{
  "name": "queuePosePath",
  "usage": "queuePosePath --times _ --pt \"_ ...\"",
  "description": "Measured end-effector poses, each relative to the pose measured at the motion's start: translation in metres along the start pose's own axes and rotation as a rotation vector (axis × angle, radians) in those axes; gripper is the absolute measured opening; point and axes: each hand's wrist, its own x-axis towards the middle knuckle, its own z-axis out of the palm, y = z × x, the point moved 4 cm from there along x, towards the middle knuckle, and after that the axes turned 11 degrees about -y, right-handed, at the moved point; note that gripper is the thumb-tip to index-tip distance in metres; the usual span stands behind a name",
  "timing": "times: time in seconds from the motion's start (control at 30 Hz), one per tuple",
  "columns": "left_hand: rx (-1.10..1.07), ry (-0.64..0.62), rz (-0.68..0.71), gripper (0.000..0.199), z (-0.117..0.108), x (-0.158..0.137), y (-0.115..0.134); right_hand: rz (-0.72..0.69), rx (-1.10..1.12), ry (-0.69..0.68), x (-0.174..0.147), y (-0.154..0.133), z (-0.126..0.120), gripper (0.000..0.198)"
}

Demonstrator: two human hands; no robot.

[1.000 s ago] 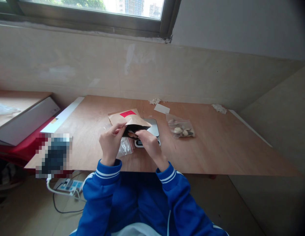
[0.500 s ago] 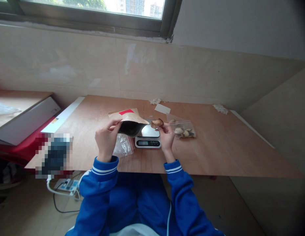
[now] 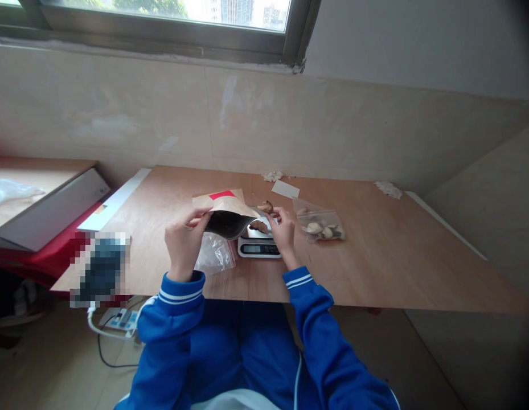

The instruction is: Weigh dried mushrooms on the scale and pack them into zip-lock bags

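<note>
My left hand [image 3: 183, 242] is closed on the rim of a brown paper pouch [image 3: 225, 204] with a red label. The pouch is tilted, its dark mouth towards me. My right hand [image 3: 283, 232] pinches what looks like a brown dried mushroom [image 3: 265, 206] above the digital scale [image 3: 259, 249], right of the pouch. A brown shape [image 3: 259, 226] shows on the scale's shiny plate; whether it is another piece or a reflection I cannot tell. Left of the scale lies a clear zip bag [image 3: 215, 253], partly under the pouch.
To the right lies a clear zip bag of pale and dark pieces [image 3: 322, 228]. A white card [image 3: 285, 188] and crumpled white bits [image 3: 273, 176] are near the wall. At the table's left edge is a pixelated dark object [image 3: 99, 270] with a white cable [image 3: 106, 333].
My right hand has moved left over the scale with the brown piece. A brown shape now shows on the scale plate. The left hand and pouch have stayed nearly still.
</note>
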Motion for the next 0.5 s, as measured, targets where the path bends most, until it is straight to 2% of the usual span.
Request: queuePosePath --times 0.1,0.23,0.37,0.43,0.5 --pt "0.001 0.0 0.006 0.019 0.001 0.0 0.0 -0.025 -0.151 -0.039 0.004 0.008 -0.006 0.019" --pt "0.008 -0.003 0.013 0.02 0.003 0.001 0.0 -0.053 -0.315 -0.191 0.001 0.013 -0.009 0.025" --pt "0.014 -0.004 0.013 0.021 0.003 0.001 0.0 -0.098 -0.39 -0.315 -0.004 0.006 -0.012 0.037" --pt "0.005 -0.011 0.011 0.021 0.003 0.0 0.0 -0.117 -0.388 -0.316 -0.005 -0.003 -0.018 0.044" --pt "-0.006 -0.016 0.005 0.021 0.003 -0.002 0.0 -0.137 -0.311 -0.261 -0.006 -0.018 -0.028 0.046"
